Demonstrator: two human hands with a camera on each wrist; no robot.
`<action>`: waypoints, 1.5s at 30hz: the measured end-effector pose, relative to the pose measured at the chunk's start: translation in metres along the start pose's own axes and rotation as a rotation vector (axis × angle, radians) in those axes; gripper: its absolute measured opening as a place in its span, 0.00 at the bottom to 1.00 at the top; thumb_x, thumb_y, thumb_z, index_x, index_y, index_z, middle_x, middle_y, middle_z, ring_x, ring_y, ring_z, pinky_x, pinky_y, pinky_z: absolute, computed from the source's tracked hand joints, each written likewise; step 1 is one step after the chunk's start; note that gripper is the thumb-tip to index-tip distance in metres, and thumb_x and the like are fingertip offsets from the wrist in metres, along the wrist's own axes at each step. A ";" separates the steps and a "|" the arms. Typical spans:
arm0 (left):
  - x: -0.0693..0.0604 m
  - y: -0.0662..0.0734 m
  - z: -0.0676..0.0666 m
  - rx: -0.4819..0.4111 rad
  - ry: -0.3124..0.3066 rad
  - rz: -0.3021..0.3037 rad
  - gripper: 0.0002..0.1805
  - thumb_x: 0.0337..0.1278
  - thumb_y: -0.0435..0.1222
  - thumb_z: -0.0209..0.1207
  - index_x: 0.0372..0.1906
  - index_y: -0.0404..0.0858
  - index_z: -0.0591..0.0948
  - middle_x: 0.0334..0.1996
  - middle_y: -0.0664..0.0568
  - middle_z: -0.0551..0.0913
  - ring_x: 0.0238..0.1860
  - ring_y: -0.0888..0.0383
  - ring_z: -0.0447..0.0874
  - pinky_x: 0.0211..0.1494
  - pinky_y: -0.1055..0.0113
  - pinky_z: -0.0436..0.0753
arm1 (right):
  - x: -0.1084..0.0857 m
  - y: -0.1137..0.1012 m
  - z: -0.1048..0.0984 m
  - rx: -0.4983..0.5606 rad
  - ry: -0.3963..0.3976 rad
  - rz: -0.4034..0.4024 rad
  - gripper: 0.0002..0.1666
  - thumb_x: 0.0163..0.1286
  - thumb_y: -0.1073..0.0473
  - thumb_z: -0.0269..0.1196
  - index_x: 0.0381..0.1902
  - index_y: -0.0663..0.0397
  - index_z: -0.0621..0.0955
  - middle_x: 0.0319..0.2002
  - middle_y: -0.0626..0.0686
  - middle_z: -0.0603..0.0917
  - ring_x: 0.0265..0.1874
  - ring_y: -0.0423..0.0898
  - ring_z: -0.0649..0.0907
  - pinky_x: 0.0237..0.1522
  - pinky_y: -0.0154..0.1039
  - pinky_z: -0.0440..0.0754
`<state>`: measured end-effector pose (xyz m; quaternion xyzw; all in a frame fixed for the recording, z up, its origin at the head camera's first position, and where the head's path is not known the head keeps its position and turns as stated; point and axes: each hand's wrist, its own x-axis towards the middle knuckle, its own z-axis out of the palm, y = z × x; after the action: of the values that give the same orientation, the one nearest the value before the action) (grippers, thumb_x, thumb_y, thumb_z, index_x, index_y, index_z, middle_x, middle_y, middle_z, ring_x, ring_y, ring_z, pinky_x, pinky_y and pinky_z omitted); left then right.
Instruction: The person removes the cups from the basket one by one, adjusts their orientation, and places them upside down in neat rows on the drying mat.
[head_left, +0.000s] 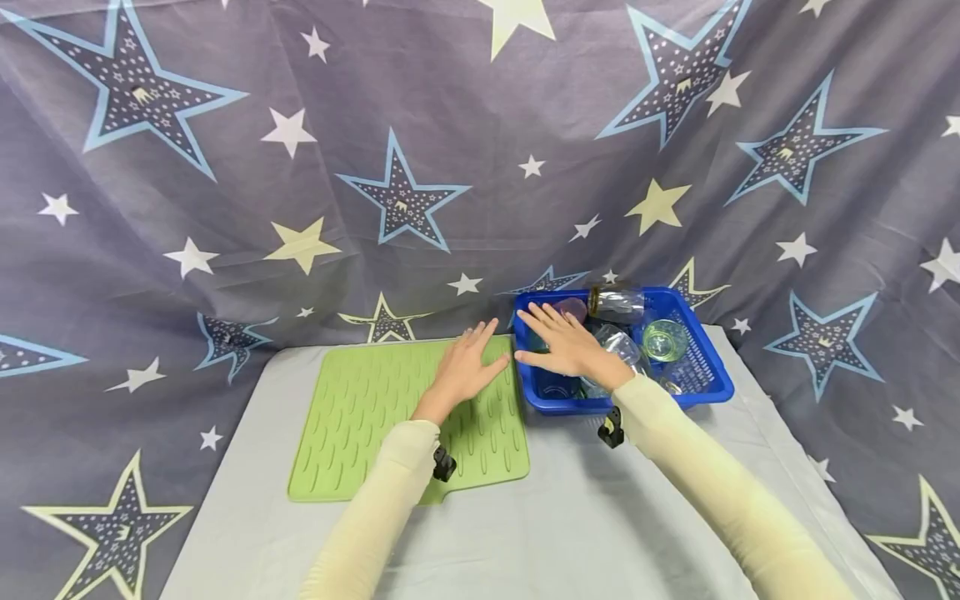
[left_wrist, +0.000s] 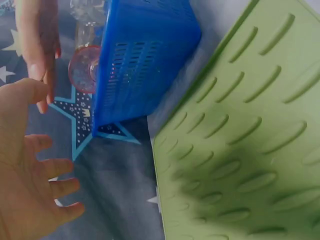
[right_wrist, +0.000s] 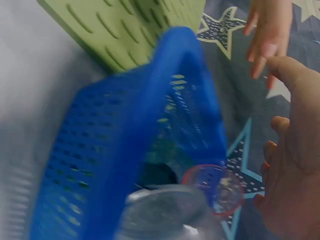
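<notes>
Both hands are empty and held well open: the left hand (head_left: 461, 369), fingers spread, hovers over the far right part of the green ridged drying mat (head_left: 375, 417), and the right hand (head_left: 567, 343), palm down and spread likewise, is over the left part of the blue perforated plastic basket (head_left: 557, 408); the wrist views show both apart from what lies below. Basket and mat lie side by side on the white-covered table (head_left: 558, 517), basket far right, mat left. The glassware sits inside the basket, probably because its walls keep round pieces from rolling. A clear glass with a brownish band (head_left: 621, 305) lies on its side along the far rim, its long axis running left to right, the banded end to the left. Left of it is a pink-rimmed glass (head_left: 572, 309), partly covered by the right hand, while the green-tinted glass (head_left: 665, 340) farther right shows its round mouth upward. The basket's longer side appears to run left to right, and the mat's ridges point near to far, presumably to hold things off the surface.
</notes>
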<state>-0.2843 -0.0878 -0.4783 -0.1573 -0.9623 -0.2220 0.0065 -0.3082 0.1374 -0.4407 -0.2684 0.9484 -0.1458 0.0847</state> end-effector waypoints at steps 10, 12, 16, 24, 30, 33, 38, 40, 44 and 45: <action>0.007 0.011 0.007 -0.295 0.005 -0.068 0.38 0.72 0.48 0.54 0.79 0.36 0.60 0.66 0.35 0.78 0.65 0.39 0.79 0.67 0.45 0.78 | 0.016 0.008 -0.052 -0.091 -0.015 0.018 0.52 0.70 0.38 0.62 0.83 0.44 0.51 0.83 0.57 0.47 0.83 0.59 0.45 0.79 0.68 0.44; 0.009 0.014 0.009 -0.346 0.002 -0.081 0.36 0.72 0.46 0.55 0.78 0.33 0.62 0.60 0.35 0.82 0.59 0.41 0.84 0.63 0.47 0.81 | 0.019 0.011 -0.060 -0.119 -0.018 0.027 0.53 0.67 0.43 0.66 0.82 0.46 0.54 0.83 0.58 0.50 0.82 0.60 0.47 0.78 0.68 0.47; 0.012 0.020 0.014 -0.411 -0.017 -0.124 0.35 0.72 0.44 0.56 0.75 0.29 0.64 0.52 0.37 0.87 0.41 0.53 0.88 0.55 0.54 0.84 | 0.026 0.015 -0.069 -0.180 -0.037 0.053 0.54 0.62 0.53 0.72 0.81 0.48 0.58 0.81 0.61 0.53 0.81 0.63 0.51 0.77 0.69 0.52; 0.018 0.029 0.025 -0.658 -0.084 -0.214 0.33 0.71 0.38 0.59 0.71 0.21 0.66 0.36 0.30 0.87 0.30 0.46 0.89 0.41 0.58 0.89 | 0.034 0.024 -0.066 -0.247 -0.086 0.081 0.55 0.57 0.69 0.72 0.80 0.46 0.61 0.80 0.61 0.58 0.80 0.64 0.56 0.75 0.68 0.58; 0.022 0.036 0.034 -0.759 -0.082 -0.296 0.26 0.67 0.31 0.62 0.64 0.20 0.73 0.38 0.31 0.87 0.36 0.37 0.91 0.34 0.63 0.89 | 0.040 0.030 -0.059 -0.250 -0.089 0.091 0.42 0.69 0.72 0.58 0.79 0.46 0.63 0.78 0.61 0.63 0.77 0.63 0.63 0.71 0.64 0.69; 0.023 0.039 0.036 -0.774 -0.067 -0.335 0.26 0.65 0.29 0.63 0.63 0.19 0.74 0.34 0.36 0.87 0.20 0.50 0.87 0.24 0.72 0.84 | 0.043 0.030 -0.056 -0.258 -0.099 0.099 0.42 0.70 0.74 0.55 0.79 0.46 0.64 0.77 0.61 0.65 0.76 0.62 0.66 0.64 0.60 0.76; 0.023 0.041 0.039 -0.782 -0.057 -0.375 0.25 0.63 0.28 0.64 0.62 0.20 0.74 0.30 0.41 0.86 0.15 0.64 0.78 0.21 0.74 0.81 | 0.048 0.031 -0.049 -0.283 -0.128 0.124 0.47 0.65 0.78 0.57 0.79 0.45 0.64 0.78 0.59 0.65 0.75 0.61 0.67 0.59 0.59 0.80; 0.023 0.041 0.040 -0.762 -0.055 -0.376 0.24 0.63 0.29 0.64 0.61 0.21 0.75 0.30 0.42 0.85 0.15 0.63 0.78 0.21 0.74 0.81 | 0.049 0.032 -0.047 -0.284 -0.133 0.133 0.47 0.64 0.79 0.57 0.79 0.45 0.64 0.77 0.59 0.65 0.75 0.61 0.68 0.60 0.59 0.80; 0.023 0.041 0.040 -0.739 -0.063 -0.381 0.22 0.63 0.30 0.65 0.59 0.22 0.76 0.29 0.42 0.85 0.15 0.63 0.79 0.21 0.74 0.81 | 0.051 0.035 -0.043 -0.274 -0.136 0.144 0.44 0.68 0.78 0.54 0.78 0.45 0.65 0.76 0.59 0.67 0.74 0.60 0.70 0.62 0.60 0.79; 0.023 0.041 0.040 -0.740 -0.066 -0.385 0.22 0.63 0.30 0.65 0.58 0.22 0.76 0.29 0.42 0.86 0.15 0.64 0.79 0.21 0.73 0.82 | 0.051 0.036 -0.042 -0.271 -0.137 0.146 0.42 0.70 0.77 0.53 0.78 0.45 0.65 0.76 0.59 0.68 0.73 0.60 0.71 0.62 0.60 0.79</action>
<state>-0.2907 -0.0284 -0.4951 0.0268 -0.8292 -0.5446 -0.1227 -0.3786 0.1487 -0.4166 -0.2171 0.9684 0.0085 0.1226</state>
